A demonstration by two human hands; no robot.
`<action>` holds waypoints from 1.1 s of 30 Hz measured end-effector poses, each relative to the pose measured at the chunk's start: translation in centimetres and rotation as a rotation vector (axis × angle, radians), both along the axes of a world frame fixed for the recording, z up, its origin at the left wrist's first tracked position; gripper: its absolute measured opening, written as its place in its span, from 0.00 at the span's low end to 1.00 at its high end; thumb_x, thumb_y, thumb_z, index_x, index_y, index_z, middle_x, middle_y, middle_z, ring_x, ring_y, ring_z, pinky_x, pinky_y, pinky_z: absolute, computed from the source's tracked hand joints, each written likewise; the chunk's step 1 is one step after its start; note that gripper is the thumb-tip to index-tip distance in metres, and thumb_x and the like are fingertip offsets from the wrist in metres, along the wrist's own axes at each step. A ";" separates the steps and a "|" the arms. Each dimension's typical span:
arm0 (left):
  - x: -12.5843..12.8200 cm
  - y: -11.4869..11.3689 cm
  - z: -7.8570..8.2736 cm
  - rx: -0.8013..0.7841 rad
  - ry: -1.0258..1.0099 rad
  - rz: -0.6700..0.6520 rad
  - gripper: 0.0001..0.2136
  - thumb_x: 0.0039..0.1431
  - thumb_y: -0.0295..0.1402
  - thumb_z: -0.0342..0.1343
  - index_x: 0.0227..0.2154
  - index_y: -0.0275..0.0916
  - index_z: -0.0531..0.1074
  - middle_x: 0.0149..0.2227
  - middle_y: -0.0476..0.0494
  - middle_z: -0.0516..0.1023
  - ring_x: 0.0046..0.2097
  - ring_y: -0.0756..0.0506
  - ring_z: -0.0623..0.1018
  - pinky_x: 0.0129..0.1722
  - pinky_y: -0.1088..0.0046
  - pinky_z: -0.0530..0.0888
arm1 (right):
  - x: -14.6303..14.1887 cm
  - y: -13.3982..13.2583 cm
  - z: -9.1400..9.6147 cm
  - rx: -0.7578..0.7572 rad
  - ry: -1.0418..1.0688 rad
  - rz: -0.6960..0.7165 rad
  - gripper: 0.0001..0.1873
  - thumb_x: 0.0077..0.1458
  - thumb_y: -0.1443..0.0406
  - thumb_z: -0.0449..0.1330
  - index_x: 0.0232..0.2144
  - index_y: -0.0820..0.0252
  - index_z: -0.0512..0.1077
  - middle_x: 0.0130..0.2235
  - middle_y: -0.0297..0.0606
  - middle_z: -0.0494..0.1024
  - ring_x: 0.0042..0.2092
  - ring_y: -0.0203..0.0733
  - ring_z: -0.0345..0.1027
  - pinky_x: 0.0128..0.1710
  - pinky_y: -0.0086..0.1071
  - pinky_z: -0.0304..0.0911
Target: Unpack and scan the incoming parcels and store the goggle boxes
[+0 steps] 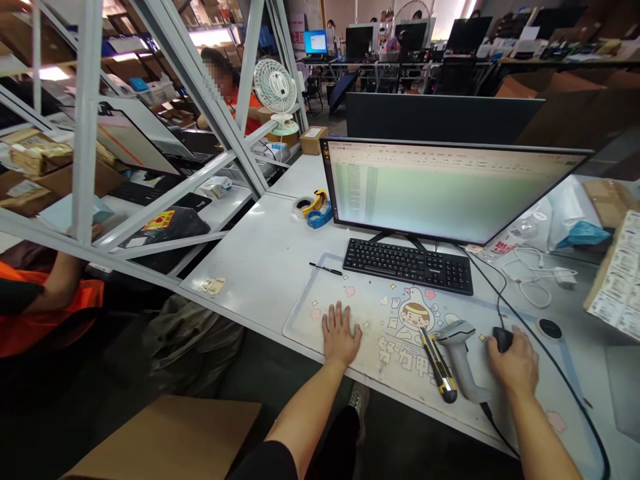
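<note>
While the right hand [513,363] sits cupped over the small black corded mouse [503,339] at the right end of the pale cartoon-printed desk mat [360,300] on the white counter [270,247], fingers curled around it, the left hand [341,333] lies flat on the mat, fingers spread and holding nothing. The step in hand looks like pointer work on the wide black-framed monitor [450,190]. The grey handheld barcode scanner [460,360] and yellow-and-black utility knife [437,363] lie untouched between the hands, so taking either would call for one hand to lift first.

Your left hand [341,333] lies flat, palm down, fingers spread (forearm bare, stretched forward); your right hand [513,365] is cupped, fingers curled down.
</note>
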State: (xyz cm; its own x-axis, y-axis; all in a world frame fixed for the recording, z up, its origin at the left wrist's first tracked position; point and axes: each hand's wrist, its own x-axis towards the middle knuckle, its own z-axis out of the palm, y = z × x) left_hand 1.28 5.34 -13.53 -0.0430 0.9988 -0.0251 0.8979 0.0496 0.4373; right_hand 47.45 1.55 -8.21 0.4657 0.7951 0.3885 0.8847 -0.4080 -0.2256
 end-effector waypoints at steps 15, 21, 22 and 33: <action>0.0 0.1 -0.1 0.006 0.015 -0.003 0.31 0.74 0.42 0.50 0.75 0.39 0.65 0.81 0.40 0.51 0.81 0.34 0.52 0.80 0.45 0.50 | -1.5 -0.4 -1.9 0.258 -0.098 0.015 0.37 0.60 0.56 0.63 0.64 0.75 0.70 0.62 0.69 0.73 0.61 0.73 0.70 0.59 0.63 0.67; 0.0 0.1 0.0 0.013 0.031 -0.007 0.30 0.74 0.42 0.50 0.75 0.39 0.66 0.81 0.40 0.52 0.81 0.33 0.53 0.79 0.45 0.51 | -0.7 -0.4 -2.7 0.278 -0.169 0.029 0.33 0.60 0.56 0.61 0.61 0.71 0.75 0.62 0.66 0.74 0.58 0.71 0.72 0.57 0.58 0.66; 0.0 0.1 -0.1 0.010 0.032 -0.006 0.30 0.74 0.42 0.50 0.75 0.40 0.66 0.81 0.40 0.52 0.81 0.33 0.53 0.79 0.45 0.51 | -0.7 -0.4 -2.7 0.284 -0.167 0.030 0.34 0.60 0.55 0.62 0.63 0.72 0.73 0.61 0.66 0.75 0.58 0.70 0.72 0.57 0.57 0.67; 0.1 0.1 -0.1 -0.007 0.021 -0.005 0.31 0.74 0.42 0.49 0.76 0.39 0.65 0.81 0.41 0.49 0.81 0.34 0.51 0.80 0.45 0.49 | -0.8 -0.5 -2.7 0.267 -0.199 0.024 0.32 0.60 0.58 0.62 0.62 0.71 0.74 0.62 0.66 0.75 0.57 0.70 0.73 0.55 0.57 0.69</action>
